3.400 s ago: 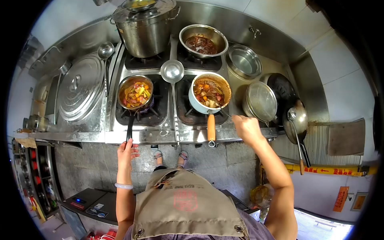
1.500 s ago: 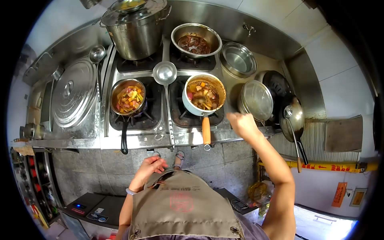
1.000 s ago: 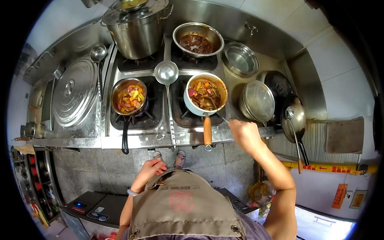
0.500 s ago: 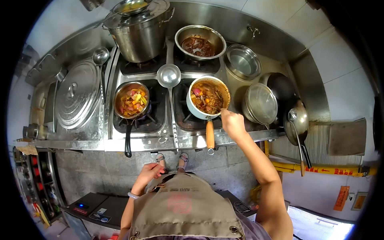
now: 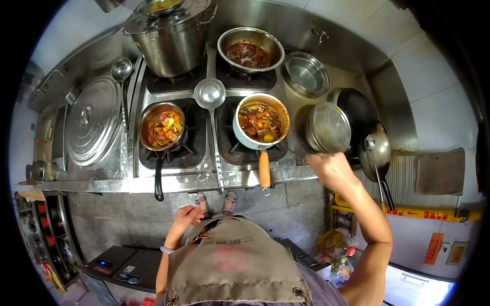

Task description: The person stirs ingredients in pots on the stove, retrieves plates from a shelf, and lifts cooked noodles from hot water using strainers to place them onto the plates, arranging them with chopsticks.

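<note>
My right hand (image 5: pixel 332 171) is closed, fingers curled, above the stove's front edge between the white saucepan and the stacked metal bowls. Whatever it may hold is hidden. The white saucepan (image 5: pixel 239 126) with a wooden handle (image 5: pixel 264 171) sits on the front right burner, holding a brown stew of vegetable pieces. My left hand (image 5: pixel 187 220) hangs in front of my apron (image 5: pixel 235 245), fingers loosely bent and apart, with nothing visible in it. On the front left burner a small pan (image 5: pixel 144 130) with a black handle holds chopped vegetables.
A large stockpot (image 5: pixel 168 51) and a steel bowl of dark sauce (image 5: pixel 278 56) occupy the back burners. A long ladle (image 5: pixel 210 93) lies between the front burners. Stacked metal bowls (image 5: pixel 329 127) and woks (image 5: pixel 375 163) stand right; a big round lid (image 5: pixel 92 122) lies left.
My right hand has moved from the white saucepan's rim to the right, away from the pan. The pan's contents have shifted. My left hand has barely moved.
</note>
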The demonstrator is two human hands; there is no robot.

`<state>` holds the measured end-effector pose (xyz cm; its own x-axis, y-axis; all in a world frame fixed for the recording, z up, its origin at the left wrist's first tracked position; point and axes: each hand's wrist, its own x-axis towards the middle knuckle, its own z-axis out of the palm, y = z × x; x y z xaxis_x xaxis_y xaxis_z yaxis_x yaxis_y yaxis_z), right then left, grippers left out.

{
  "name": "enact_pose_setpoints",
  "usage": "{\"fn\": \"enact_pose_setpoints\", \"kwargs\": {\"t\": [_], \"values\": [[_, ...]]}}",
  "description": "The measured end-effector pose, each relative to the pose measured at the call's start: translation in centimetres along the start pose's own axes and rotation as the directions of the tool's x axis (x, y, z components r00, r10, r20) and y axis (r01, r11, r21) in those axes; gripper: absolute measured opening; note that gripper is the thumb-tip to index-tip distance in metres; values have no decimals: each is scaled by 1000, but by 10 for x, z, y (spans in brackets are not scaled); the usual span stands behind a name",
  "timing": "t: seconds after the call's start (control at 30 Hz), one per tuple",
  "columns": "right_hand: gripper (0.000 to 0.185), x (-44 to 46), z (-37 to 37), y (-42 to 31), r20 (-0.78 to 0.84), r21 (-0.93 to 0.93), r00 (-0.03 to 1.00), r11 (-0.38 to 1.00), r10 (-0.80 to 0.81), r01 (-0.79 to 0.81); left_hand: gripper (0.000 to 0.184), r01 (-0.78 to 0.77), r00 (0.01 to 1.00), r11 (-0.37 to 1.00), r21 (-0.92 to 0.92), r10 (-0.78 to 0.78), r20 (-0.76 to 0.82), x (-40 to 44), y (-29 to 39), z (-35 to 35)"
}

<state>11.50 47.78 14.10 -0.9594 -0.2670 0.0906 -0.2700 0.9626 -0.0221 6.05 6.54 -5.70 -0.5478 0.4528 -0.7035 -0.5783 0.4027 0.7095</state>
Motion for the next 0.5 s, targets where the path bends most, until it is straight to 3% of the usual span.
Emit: {"fn": "enact_pose_setpoints", "kwargs": {"t": [0.1, 0.23, 0.37, 0.5], "values": [[7, 11, 38, 5, 121, -13, 991, 998, 56, -54, 24, 7, 1000, 1000, 2, -7, -1, 0, -1, -1], [7, 28, 56, 14, -23, -93, 996, 992, 87, -89, 23, 8, 1000, 1000, -5, -8, -12, -6, 7, -3], [8, 12, 26, 7, -10, -62, 996, 994, 87, -87, 22, -9, 1000, 998, 55, 10, -14, -9, 1, -7], [10, 10, 60, 5, 1, -14, 998, 998, 67, -67, 22, 28, 999, 998, 56, -27, -17, -9, 0, -7]]}}
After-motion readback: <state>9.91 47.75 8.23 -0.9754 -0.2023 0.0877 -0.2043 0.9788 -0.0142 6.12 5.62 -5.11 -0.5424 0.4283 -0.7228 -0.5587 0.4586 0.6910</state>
